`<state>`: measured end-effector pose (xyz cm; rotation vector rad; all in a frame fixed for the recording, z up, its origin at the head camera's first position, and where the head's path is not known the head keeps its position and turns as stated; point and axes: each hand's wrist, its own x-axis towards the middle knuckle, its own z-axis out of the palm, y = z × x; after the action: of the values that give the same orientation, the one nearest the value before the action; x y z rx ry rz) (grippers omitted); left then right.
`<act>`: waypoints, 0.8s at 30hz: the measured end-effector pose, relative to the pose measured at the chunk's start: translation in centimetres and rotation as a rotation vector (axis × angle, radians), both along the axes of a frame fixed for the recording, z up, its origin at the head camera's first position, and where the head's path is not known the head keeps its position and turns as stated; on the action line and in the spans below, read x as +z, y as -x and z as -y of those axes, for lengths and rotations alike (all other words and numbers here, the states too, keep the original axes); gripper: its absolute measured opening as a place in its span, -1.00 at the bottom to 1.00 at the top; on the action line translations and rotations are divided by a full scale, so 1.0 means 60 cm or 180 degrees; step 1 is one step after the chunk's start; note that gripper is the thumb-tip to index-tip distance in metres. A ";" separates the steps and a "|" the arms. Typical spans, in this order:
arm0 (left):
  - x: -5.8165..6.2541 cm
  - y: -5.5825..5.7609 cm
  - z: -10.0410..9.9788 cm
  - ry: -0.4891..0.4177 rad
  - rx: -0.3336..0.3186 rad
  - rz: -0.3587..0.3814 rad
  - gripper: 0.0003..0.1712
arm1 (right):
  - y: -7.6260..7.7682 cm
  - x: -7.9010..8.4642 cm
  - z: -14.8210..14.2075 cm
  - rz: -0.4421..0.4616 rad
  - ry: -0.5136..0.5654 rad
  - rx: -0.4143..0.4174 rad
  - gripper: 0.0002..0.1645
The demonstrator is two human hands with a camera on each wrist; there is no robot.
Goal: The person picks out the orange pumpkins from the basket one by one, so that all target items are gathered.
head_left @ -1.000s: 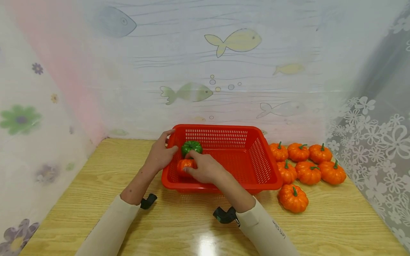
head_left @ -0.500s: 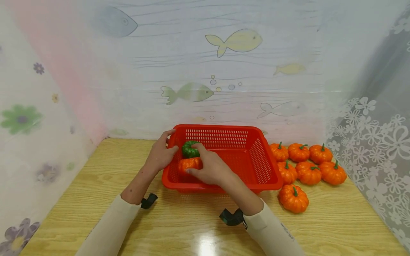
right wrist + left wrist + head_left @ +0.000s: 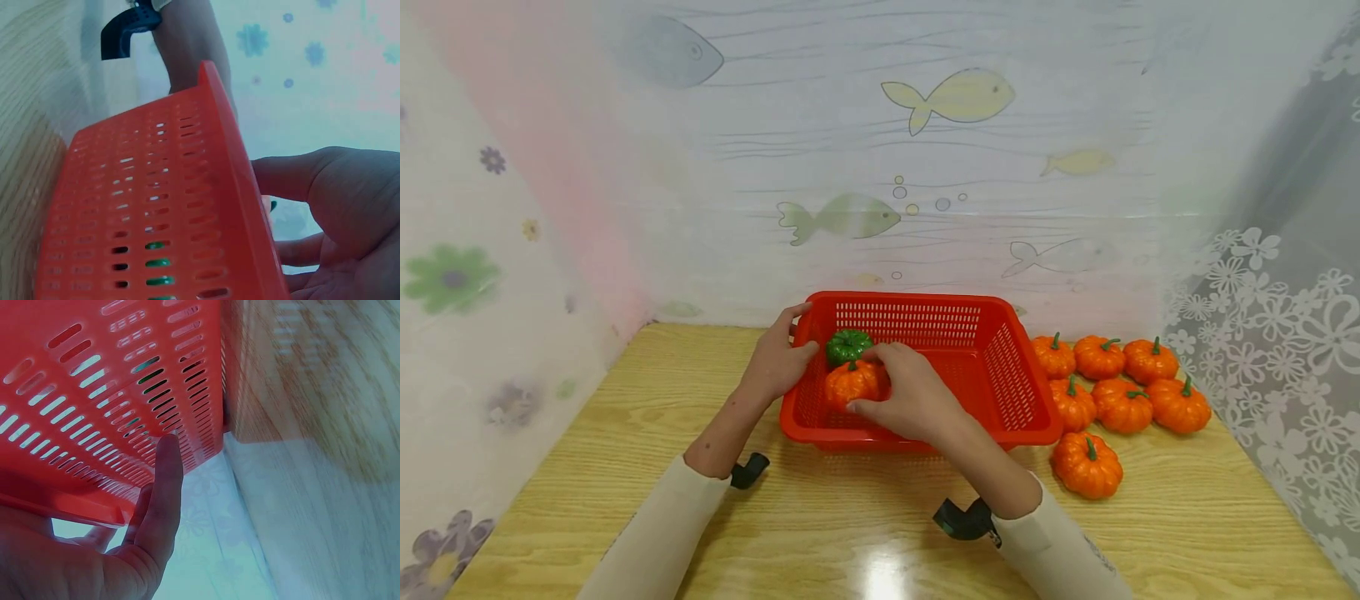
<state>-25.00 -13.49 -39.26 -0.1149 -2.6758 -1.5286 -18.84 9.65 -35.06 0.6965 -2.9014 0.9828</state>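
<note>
A red plastic basket (image 3: 917,438) with slotted walls stands on the table. My left hand (image 3: 772,360) holds its left rim, thumb over the edge and fingers along the outer wall, as the left wrist view shows. Inside the basket, near its left end, my right hand (image 3: 910,396) grips a small orange pumpkin (image 3: 852,385) between thumb and fingers. The pumpkin's stem points up. Just behind it sits a green pumpkin (image 3: 848,347). In the right wrist view, the basket wall (image 3: 156,187) hides most of what the right hand (image 3: 350,212) holds.
Several orange pumpkins (image 3: 1120,406) stand in rows right of the basket, with one nearer pumpkin (image 3: 1087,465) in front of them. The wooden table (image 3: 820,533) backs onto a fish-patterned curtain (image 3: 955,167). Patterned sheets hang at both sides.
My right hand has moved right and slightly back toward me inside the basket. The orange pumpkin has shifted right and its stem now shows on top. The left hand stays put.
</note>
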 end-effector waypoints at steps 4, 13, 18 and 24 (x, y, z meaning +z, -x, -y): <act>0.001 0.000 -0.001 -0.0009 0.0009 0.0003 -0.25 | -0.010 0.003 -0.012 -0.0098 0.0092 -0.0039 -0.22; 0.001 -0.001 -0.003 0.0008 0.0026 0.0035 -0.26 | -0.029 0.005 -0.050 -0.0136 0.0272 -0.0050 -0.19; 0.000 0.000 -0.002 0.0006 0.0025 0.0024 -0.26 | -0.036 0.006 -0.076 -0.0208 0.0338 -0.0045 -0.19; 0.002 -0.002 0.000 -0.0014 0.0004 0.0009 -0.26 | -0.042 0.008 -0.101 -0.0362 0.0355 -0.0057 -0.20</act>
<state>-24.88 -13.46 -39.16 -0.1111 -2.6739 -1.5355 -16.29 15.71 -34.59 0.6944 -2.7274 1.0567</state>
